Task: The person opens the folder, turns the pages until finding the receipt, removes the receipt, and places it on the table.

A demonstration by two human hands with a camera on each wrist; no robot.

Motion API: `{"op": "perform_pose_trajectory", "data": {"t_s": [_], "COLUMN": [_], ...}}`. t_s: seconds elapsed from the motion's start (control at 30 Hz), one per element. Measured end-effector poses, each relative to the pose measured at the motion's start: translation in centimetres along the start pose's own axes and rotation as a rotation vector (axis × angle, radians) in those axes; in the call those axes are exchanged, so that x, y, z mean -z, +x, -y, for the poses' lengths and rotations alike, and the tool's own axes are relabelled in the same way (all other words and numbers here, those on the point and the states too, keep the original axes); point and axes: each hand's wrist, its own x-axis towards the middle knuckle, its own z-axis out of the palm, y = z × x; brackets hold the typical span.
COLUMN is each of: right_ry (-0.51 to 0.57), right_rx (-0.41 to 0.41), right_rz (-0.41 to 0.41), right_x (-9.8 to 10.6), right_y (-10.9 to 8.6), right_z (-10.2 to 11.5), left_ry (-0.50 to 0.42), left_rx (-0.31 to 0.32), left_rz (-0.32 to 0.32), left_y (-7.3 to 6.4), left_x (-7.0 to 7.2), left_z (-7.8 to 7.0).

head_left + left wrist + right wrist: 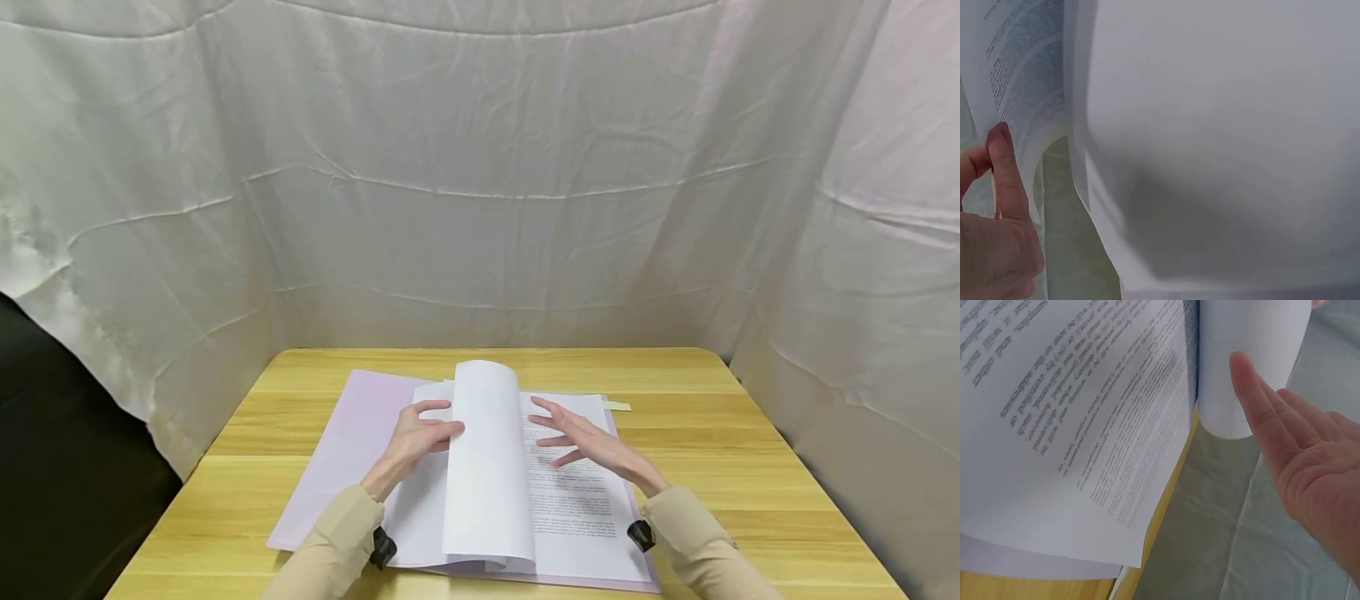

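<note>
A lilac folder (360, 425) lies opened out with a stack of white sheets in it. My left hand (415, 440) pinches the edge of a lifted sheet (487, 467) between thumb and finger, and the sheet curls over toward the left with its blank side showing. In the left wrist view, print shows on the sheet's inner face by the fingertips (1000, 134). My right hand (588, 439) hovers over the printed right page (573, 508), fingers spread and holding nothing. Seen from the right wrist, its straight fingers overlap the curled sheet (1229, 394).
A pale yellow tab (617, 406) sticks out from the right edge of the papers. Everything rests on a wooden table (750, 492) with grey-white cloth (495, 208) hung behind and at both sides. Something black (60, 467) stands at the left.
</note>
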Motion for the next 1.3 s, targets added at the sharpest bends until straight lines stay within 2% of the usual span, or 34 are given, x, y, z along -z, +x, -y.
{"op": "perform_pose_trajectory", "data": {"t_s": [0.13, 0.27, 0.5, 0.67, 0.9, 1.07, 1.3], "right_ry": [-0.001, -0.012, -0.037, -0.143, -0.341, -0.404, -0.496], "right_rx": [0.0, -0.007, -0.037, -0.045, -0.005, -0.016, -0.039], "right_rz": [-0.013, -0.034, -0.113, -0.202, -0.325, -0.396, -0.435], "right_x": [0.5, 1.0, 2.0, 2.8, 4.2, 5.1, 6.3], "right_y": [-0.2, -0.4, -0.6, -0.4, 0.2, 0.6, 1.5], "right_z": [-0.4, -0.8, -1.7, -2.5, -4.2, -5.2, -6.4], "left_ry": [0.1, 0.203, 0.464, 0.611, 0.734, 0.782, 0.823], "left_rx": [0.026, 0.022, -0.06, -0.136, -0.164, -0.167, -0.153], "left_rz": [-0.036, -0.02, -0.013, -0.029, -0.032, -0.013, -0.009], "left_y": [0.2, 0.4, 0.1, 0.2, 0.1, 0.0, 0.1], "left_x": [1.0, 2.2, 4.1, 4.9, 5.7, 6.1, 6.2], "left_z": [0.4, 0.8, 1.2, 1.7, 2.1, 2.3, 2.6]}}
